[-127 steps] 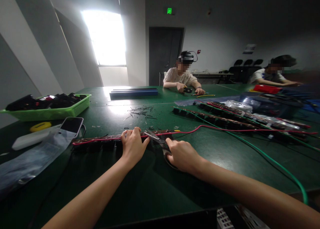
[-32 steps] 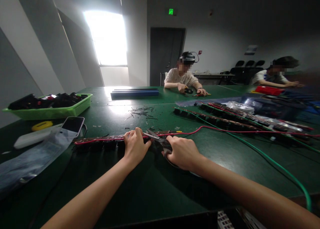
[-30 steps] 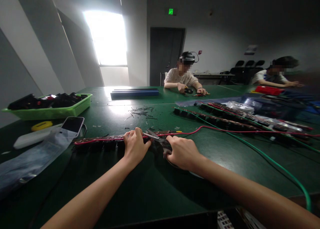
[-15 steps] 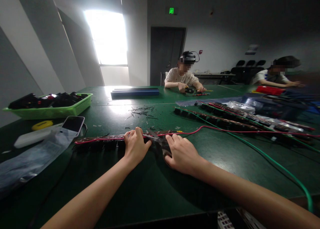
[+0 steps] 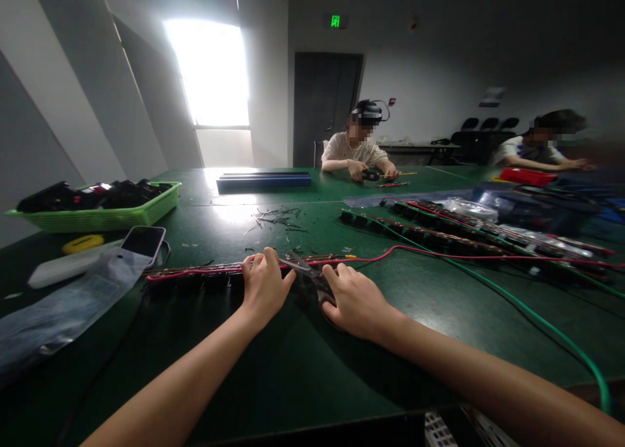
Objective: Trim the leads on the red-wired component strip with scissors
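Observation:
A long strip of black parts with copper wires and a red wire (image 5: 209, 272) lies across the table before me. My left hand (image 5: 265, 281) is closed around it, fingers over the top edge and thumb pointing right. In my right hand (image 5: 355, 298) is a pair of scissors (image 5: 308, 272) with metal blades and dark handles. The blades are spread and point left, lying at the wires just beside my left thumb. Exactly what lies between them is too small to make out. The red wire runs on to the right past my right hand.
A green basket (image 5: 102, 218) of black parts stands at left, near a phone (image 5: 142, 244) and a plastic bag (image 5: 73, 304). Cut scraps (image 5: 278, 218) lie beyond my hands. More wired strips (image 5: 439, 235) and a green wire (image 5: 527, 309) are at right. Two people sit across the table.
My hands and the strip stay in nearly the same place. Across the table, a co-worker's hand with a thin yellow piece has shifted slightly.

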The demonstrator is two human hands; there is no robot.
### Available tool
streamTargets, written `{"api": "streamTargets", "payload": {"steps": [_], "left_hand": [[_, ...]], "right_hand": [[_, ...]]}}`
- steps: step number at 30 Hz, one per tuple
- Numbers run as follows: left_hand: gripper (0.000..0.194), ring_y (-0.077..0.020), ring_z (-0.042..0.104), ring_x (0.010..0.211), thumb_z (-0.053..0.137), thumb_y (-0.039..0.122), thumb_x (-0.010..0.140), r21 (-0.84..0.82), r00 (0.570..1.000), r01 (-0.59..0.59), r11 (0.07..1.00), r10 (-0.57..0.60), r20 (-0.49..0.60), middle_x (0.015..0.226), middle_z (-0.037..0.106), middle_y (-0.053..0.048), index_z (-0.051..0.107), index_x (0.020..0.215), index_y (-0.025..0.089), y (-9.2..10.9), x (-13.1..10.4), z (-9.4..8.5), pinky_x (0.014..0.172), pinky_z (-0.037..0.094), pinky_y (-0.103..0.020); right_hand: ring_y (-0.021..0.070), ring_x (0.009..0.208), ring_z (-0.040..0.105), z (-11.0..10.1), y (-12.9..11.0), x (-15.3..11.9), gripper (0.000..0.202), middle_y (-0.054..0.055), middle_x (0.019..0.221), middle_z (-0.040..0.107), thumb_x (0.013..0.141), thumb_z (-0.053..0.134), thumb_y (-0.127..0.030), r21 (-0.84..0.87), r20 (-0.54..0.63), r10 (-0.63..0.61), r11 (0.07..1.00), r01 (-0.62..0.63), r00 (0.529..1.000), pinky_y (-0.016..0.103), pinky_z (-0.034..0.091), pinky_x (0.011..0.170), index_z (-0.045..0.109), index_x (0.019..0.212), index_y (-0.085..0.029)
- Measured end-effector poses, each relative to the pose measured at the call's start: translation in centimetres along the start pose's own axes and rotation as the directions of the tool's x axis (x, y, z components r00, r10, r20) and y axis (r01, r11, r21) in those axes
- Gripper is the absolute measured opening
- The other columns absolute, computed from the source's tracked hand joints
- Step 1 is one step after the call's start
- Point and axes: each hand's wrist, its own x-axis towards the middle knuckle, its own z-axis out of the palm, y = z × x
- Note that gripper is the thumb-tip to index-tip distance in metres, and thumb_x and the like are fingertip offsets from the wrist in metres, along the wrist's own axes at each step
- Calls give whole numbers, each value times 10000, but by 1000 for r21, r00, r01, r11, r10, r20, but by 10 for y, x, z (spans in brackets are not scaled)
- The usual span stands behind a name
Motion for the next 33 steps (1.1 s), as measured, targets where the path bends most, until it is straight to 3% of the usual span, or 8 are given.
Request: {"api": "streamTargets", "payload": {"steps": [10,33], "left_hand": [[266,-271,572,956,572,382,792,31,1000,-4,1000,3,8,820,622,-44,378,863,214,2,0,-2,935,277,-429],[306,-278,573,964,600,417,775,41,1000,2,999,-2,-5,832,633,-52,403,883,210,1,1,0,938,278,-429]], "right_hand": [[244,900,517,-4,-3,1,341,119,1010,545,806,511,-347,-7,8,57,998,-56,998,319,366,750,456,1092,-170],[223,902,568,-12,-1,-2,287,110,1020,603,819,526,-312,45,62,0,999,-2,998,285,400,749,500,1066,-169]]}}
